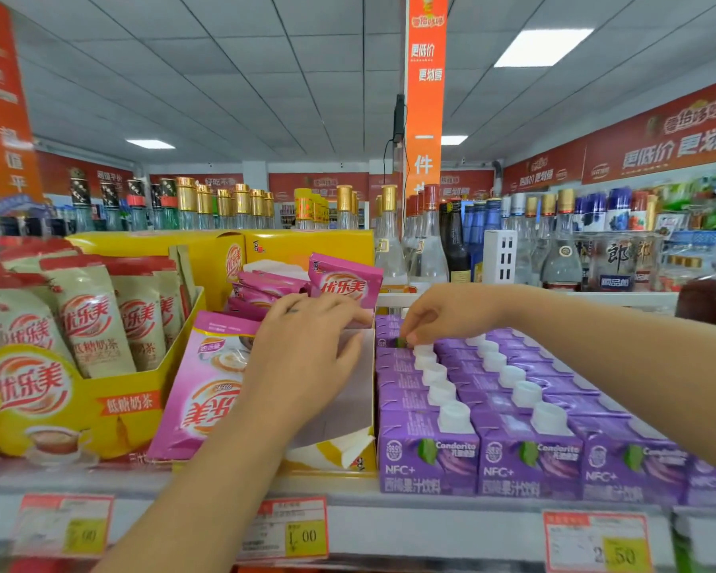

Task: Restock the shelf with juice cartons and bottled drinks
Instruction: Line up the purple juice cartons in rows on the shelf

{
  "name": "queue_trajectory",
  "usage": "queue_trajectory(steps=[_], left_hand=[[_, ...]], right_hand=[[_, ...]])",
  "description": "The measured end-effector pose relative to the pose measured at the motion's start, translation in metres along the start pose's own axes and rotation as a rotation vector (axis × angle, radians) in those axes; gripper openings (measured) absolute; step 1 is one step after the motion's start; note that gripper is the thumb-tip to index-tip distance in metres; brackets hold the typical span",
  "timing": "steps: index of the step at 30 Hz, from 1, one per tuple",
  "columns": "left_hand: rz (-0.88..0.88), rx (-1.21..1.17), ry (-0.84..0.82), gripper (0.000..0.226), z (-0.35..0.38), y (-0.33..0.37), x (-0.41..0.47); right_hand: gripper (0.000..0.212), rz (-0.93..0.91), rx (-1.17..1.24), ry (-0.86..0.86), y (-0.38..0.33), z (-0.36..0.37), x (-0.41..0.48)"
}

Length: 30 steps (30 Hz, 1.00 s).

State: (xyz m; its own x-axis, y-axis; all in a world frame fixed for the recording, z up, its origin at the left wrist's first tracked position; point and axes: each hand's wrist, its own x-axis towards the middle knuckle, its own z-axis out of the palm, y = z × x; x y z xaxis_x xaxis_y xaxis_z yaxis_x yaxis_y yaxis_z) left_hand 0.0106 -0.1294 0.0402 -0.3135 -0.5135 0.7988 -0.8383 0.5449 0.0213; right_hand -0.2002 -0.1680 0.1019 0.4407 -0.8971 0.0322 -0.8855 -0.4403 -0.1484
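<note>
The purple juice cartons point(428, 461) stand in close rows on the right part of the shelf point(430, 519), with their white caps up. Your right hand point(443, 312) reaches to the back carton point(387, 328) of the left row, and its fingertips are curled together, pinching the top of it. Your left hand point(306, 345) lies with relaxed fingers on the cardboard box point(348, 399) just beside the cartons. Pink packets point(207, 390) fill this box. Glass bottles point(389, 241) stand behind.
</note>
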Motion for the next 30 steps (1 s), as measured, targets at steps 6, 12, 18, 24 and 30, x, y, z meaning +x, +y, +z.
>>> queue_trajectory(steps=[6, 12, 18, 24, 30], left_hand=[[-0.012, -0.02, -0.032, 0.022, -0.002, 0.0, -0.001], [-0.011, -0.029, -0.015, 0.02, 0.0, -0.001, -0.001], [-0.002, -0.024, 0.017, 0.02, 0.0, -0.001, 0.0], [-0.003, -0.057, 0.047, 0.021, -0.002, 0.004, 0.001], [-0.089, -0.406, 0.203, 0.03, -0.024, 0.042, 0.004]], right_hand=[[0.032, 0.052, -0.056, 0.214, 0.013, -0.004, 0.016], [0.037, 0.132, -0.181, 0.096, 0.017, 0.011, 0.031], [0.032, 0.124, -0.215, 0.15, 0.014, 0.011, 0.032], [0.022, 0.019, -0.153, 0.469, 0.006, -0.01, -0.007], [0.022, -0.142, -0.137, 0.757, -0.012, -0.014, -0.085]])
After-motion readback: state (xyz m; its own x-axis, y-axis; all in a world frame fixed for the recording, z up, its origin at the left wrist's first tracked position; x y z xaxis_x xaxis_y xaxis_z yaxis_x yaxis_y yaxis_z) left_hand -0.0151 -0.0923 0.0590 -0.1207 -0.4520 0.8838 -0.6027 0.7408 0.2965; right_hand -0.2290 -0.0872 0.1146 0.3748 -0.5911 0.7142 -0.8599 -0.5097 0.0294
